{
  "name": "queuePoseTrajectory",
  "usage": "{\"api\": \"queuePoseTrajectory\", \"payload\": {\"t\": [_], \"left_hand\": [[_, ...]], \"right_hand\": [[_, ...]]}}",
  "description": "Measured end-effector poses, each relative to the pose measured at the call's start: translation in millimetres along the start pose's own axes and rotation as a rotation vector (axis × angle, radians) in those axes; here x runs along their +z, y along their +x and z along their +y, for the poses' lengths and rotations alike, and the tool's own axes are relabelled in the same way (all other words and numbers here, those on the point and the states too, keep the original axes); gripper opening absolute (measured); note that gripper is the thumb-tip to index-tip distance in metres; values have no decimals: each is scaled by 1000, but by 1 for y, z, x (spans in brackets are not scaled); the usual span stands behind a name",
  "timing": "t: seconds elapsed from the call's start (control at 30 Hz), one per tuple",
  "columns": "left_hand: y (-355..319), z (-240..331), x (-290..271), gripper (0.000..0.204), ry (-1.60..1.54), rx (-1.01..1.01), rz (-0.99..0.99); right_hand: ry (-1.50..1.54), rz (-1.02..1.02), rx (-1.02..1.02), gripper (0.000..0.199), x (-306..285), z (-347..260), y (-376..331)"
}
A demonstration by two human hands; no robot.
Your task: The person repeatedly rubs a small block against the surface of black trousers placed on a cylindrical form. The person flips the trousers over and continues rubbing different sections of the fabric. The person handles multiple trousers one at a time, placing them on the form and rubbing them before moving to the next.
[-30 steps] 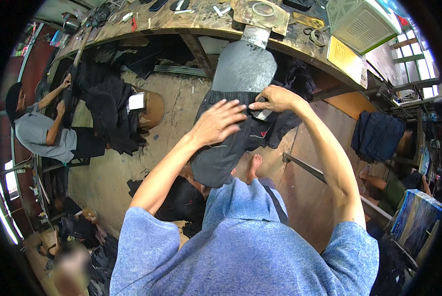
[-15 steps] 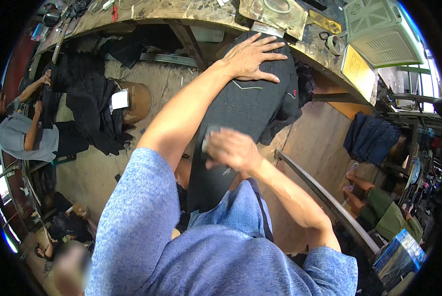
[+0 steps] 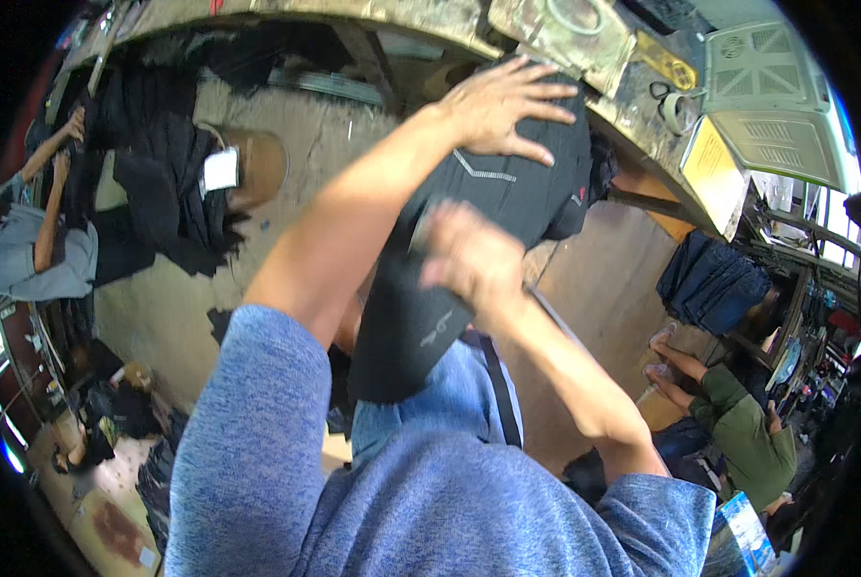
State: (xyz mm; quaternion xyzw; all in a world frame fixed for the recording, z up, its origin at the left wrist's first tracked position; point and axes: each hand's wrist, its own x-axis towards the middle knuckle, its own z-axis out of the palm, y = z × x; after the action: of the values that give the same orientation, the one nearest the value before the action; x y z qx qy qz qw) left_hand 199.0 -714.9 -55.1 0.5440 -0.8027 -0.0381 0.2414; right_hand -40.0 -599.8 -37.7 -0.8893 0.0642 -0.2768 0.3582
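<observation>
Okay, so from the head view, with 12 pointing away from the worker: a black garment [image 3: 406,337] is stretched lengthways across the middle, from about 1 o'clock at the bench [image 3: 633,117] down to about 7, by the worker's lap. The left hand [image 3: 507,108] lies flat on it at 1, fingers spread, pressing down and gripping nothing. The right hand [image 3: 483,262] is just off the centre and pretty blurry, fingers curled on a small greyish thing [image 3: 425,229] against the cloth; can't make out what that is.

There's an angled pale stitch line [image 3: 485,170] just below the left hand, a tiny red tag [image 3: 582,193] on the garment's right edge, and a whitish squiggle [image 3: 437,329] lower down, around 6.

On the bench toward 2 there's a tape roll [image 3: 679,112] near a yellow tool [image 3: 665,62]. Folded dark-blue cloth [image 3: 711,287] sits at 3, someone in green [image 3: 748,423] at 4, and a co-worker in grey [image 3: 41,250] at 9.
</observation>
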Motion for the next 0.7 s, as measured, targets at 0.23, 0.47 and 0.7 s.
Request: {"api": "queuePoseTrajectory", "payload": {"t": [0.23,0.47,0.7], "left_hand": [[-1,3,5,72,-5,-37,24],[6,2,1,75,0,-18,0],[8,8,-1,72,1,-29,-7]], "right_hand": [[257,-213,175,55,10,-56,-53],[65,-70,272,62,-32,21,-13],[322,-344,167,55,-19,-37,-92]]}}
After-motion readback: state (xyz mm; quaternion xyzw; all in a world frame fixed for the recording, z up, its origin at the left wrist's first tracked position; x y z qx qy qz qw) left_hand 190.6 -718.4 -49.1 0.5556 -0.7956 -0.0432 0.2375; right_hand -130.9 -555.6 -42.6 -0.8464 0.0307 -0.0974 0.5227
